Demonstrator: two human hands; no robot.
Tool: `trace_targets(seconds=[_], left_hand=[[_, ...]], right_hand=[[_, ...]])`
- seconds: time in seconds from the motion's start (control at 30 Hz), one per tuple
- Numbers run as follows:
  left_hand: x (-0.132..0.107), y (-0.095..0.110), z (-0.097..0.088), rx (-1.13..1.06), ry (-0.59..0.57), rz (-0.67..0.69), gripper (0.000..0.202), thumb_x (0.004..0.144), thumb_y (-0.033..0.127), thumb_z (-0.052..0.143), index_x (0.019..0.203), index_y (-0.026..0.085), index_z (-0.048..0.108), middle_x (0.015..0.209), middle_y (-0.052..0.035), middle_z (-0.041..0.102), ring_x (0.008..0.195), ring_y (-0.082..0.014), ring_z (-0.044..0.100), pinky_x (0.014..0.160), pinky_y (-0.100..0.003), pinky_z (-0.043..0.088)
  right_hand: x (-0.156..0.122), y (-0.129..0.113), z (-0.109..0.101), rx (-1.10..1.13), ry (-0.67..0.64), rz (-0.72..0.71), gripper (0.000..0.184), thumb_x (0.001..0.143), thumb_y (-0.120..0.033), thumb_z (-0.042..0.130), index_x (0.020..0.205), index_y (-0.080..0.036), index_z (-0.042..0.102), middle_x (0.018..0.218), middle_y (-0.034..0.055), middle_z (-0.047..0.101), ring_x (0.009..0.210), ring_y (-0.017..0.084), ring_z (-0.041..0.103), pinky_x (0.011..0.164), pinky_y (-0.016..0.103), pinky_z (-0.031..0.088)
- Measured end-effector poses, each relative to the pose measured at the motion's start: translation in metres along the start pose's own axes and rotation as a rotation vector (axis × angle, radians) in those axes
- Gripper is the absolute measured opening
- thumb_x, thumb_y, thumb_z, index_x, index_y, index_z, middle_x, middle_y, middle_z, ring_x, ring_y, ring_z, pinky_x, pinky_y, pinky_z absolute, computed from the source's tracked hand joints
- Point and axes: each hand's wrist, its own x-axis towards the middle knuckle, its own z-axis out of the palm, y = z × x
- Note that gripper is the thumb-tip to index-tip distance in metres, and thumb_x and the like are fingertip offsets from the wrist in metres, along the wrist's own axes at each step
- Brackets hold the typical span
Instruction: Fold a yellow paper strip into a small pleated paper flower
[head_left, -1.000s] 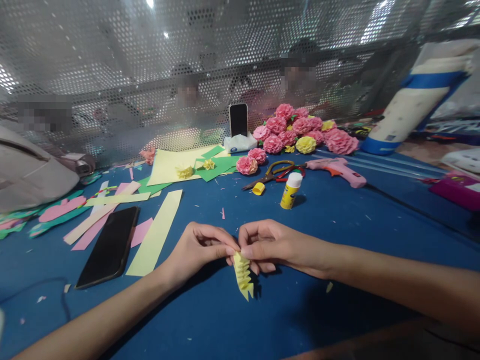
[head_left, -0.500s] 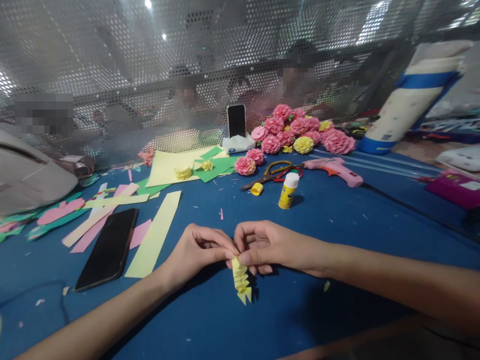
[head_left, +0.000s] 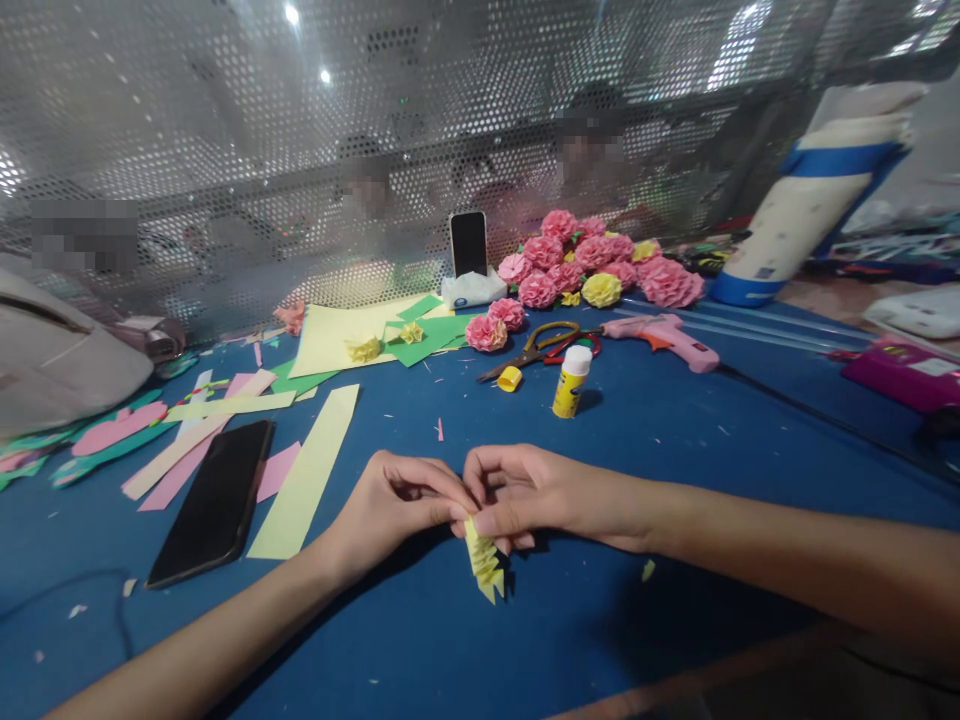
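Note:
Both my hands meet low in the middle of the blue table (head_left: 675, 440). My left hand (head_left: 390, 505) and my right hand (head_left: 525, 490) pinch the top end of a yellow paper strip folded like an accordion (head_left: 484, 565), fingertips touching each other. The folded strip hangs down from the pinch toward me. Its upper end is hidden by my fingers.
A black phone (head_left: 214, 500) lies left beside yellow (head_left: 304, 475) and pink paper strips. Farther back are a glue stick (head_left: 570, 380), scissors (head_left: 536, 350), a pink glue gun (head_left: 664, 338), pink and yellow paper flowers (head_left: 592, 265), an upright phone (head_left: 469, 243) and a perforated metal screen (head_left: 300, 120) with people behind.
The folded strip looks a little shorter as my fingers keep working at its top. My hands stay in the same spot; the view shifts slightly.

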Motion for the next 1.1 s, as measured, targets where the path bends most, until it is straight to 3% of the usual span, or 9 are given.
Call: trace_targets(seconds=[0.3, 0.43, 0.57, 0.63, 0.73, 0.93, 1.1], left_hand=[[-0.002, -0.005, -0.004, -0.075, 0.066, 0.043, 0.005, 0.078, 0.018, 0.077, 0.075, 0.019, 0.079, 0.070, -0.0016, 0.072, 0.063, -0.0099, 0.064, 0.063, -0.018, 0.052], [0.001, -0.012, -0.006, -0.213, 0.248, 0.076, 0.006, 0.075, 0.025, 0.080, 0.076, 0.019, 0.078, 0.070, -0.0015, 0.073, 0.065, -0.0098, 0.065, 0.067, -0.018, 0.053], [0.006, -0.013, -0.006, -0.357, 0.424, 0.095, 0.013, 0.069, 0.027, 0.084, 0.077, 0.018, 0.078, 0.072, -0.0012, 0.074, 0.065, -0.0097, 0.065, 0.070, -0.020, 0.055], [0.007, -0.011, -0.005, -0.356, 0.443, 0.092, 0.014, 0.068, 0.026, 0.085, 0.077, 0.018, 0.078, 0.073, -0.0011, 0.074, 0.066, -0.0095, 0.066, 0.071, -0.020, 0.055], [0.006, -0.009, -0.003, -0.311, 0.451, 0.087, 0.011, 0.070, 0.022, 0.084, 0.078, 0.017, 0.077, 0.074, -0.0009, 0.075, 0.066, -0.0087, 0.066, 0.070, -0.018, 0.054], [0.003, -0.008, 0.000, -0.225, 0.490, 0.085, 0.010, 0.071, 0.022, 0.083, 0.079, 0.018, 0.077, 0.072, -0.0004, 0.074, 0.067, -0.0087, 0.066, 0.067, -0.015, 0.052], [0.001, -0.006, -0.001, -0.114, 0.508, 0.101, 0.009, 0.073, 0.023, 0.082, 0.078, 0.018, 0.077, 0.072, 0.0001, 0.074, 0.067, -0.0094, 0.066, 0.067, -0.017, 0.052]], right_hand=[[0.003, 0.007, -0.009, 0.023, -0.016, -0.079, 0.028, 0.084, -0.034, 0.072, 0.095, -0.016, 0.055, 0.085, 0.0009, 0.060, 0.067, 0.007, 0.056, 0.059, 0.017, 0.042], [0.002, 0.006, -0.009, -0.139, 0.159, -0.263, 0.031, 0.090, -0.045, 0.061, 0.101, -0.017, 0.053, 0.082, -0.0001, 0.059, 0.064, 0.008, 0.053, 0.057, 0.020, 0.040], [0.002, 0.007, -0.005, -0.400, 0.286, -0.368, 0.048, 0.074, -0.042, 0.078, 0.107, -0.021, 0.050, 0.102, 0.0021, 0.057, 0.078, 0.011, 0.054, 0.062, 0.022, 0.043], [0.003, 0.008, -0.002, -0.470, 0.309, -0.354, 0.052, 0.069, -0.037, 0.083, 0.107, -0.022, 0.050, 0.102, 0.0009, 0.056, 0.075, 0.010, 0.052, 0.061, 0.021, 0.043], [0.005, 0.008, 0.000, -0.476, 0.350, -0.365, 0.039, 0.076, -0.037, 0.078, 0.101, -0.021, 0.052, 0.096, -0.0007, 0.056, 0.069, 0.009, 0.051, 0.060, 0.022, 0.042], [0.001, -0.001, -0.008, -0.489, 0.496, -0.450, 0.030, 0.079, -0.036, 0.074, 0.095, -0.021, 0.053, 0.088, 0.0001, 0.061, 0.088, 0.016, 0.061, 0.071, 0.025, 0.047], [-0.001, -0.002, -0.012, -0.528, 0.505, -0.467, 0.024, 0.079, -0.036, 0.074, 0.090, -0.020, 0.058, 0.087, 0.0004, 0.064, 0.082, 0.015, 0.063, 0.073, 0.027, 0.048]])
